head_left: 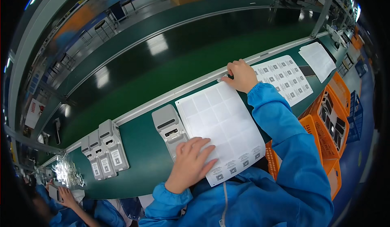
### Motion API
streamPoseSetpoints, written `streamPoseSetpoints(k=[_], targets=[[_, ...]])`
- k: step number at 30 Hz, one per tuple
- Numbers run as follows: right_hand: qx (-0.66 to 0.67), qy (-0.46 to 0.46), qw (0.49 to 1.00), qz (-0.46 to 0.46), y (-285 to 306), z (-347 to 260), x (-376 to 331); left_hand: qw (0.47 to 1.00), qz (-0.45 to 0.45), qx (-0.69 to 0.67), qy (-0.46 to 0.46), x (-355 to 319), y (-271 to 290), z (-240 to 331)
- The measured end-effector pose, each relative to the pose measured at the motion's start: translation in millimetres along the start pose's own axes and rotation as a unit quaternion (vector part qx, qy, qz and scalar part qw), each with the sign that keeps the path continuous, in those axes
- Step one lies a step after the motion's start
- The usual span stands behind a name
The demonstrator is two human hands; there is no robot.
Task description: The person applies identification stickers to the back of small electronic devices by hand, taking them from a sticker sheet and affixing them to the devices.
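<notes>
My left hand (pixel 190 162) lies with fingers spread over the left edge of a white label sheet (pixel 215 117) and the near end of a grey handheld device (pixel 165 123). The sheet's upper part shows bare label outlines; one row of printed labels (pixel 232 170) is on its near edge. My right hand (pixel 242 76) is at the sheet's far corner, thumb and fingers closed together near a small whitish scrap (pixel 222 79). What the fingers hold is not clear. Another label sheet (pixel 284 78), full of printed labels, lies beside my right forearm.
Several grey devices with labels (pixel 106 156) stand at the left on the green bench (pixel 140 141). More white sheets (pixel 318 60) lie far right. Orange crates (pixel 325 121) stand beyond the bench's right edge. At lower left a co-worker's hands (pixel 65 196) hold a device near clear plastic bags (pixel 67 171).
</notes>
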State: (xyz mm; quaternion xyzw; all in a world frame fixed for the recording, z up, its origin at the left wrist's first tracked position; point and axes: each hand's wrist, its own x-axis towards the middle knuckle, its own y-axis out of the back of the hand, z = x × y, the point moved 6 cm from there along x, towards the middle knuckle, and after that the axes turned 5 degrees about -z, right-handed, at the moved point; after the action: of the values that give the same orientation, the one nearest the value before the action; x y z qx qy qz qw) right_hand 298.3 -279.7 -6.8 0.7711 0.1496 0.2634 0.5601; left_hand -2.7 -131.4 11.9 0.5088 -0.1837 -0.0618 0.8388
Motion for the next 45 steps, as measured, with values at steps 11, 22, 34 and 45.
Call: streamPoseSetpoints(k=[11,22,34,45], targets=[[0.321,-0.091,0.927,-0.173,61,13,-184,0.996,-0.051,-0.077,-0.009,36,-93,89],[0.258,0.094,0.961,-0.02,68,-3,-263,0.999,-0.036,-0.027,-0.016,56,-99,81],[0.213,0.111,0.971,-0.015,66,-10,-257,0.999,-0.019,-0.044,-0.004,54,-93,85],[0.263,0.145,0.953,-0.05,101,-15,-263,0.99,-0.106,-0.089,-0.024,54,-95,66]])
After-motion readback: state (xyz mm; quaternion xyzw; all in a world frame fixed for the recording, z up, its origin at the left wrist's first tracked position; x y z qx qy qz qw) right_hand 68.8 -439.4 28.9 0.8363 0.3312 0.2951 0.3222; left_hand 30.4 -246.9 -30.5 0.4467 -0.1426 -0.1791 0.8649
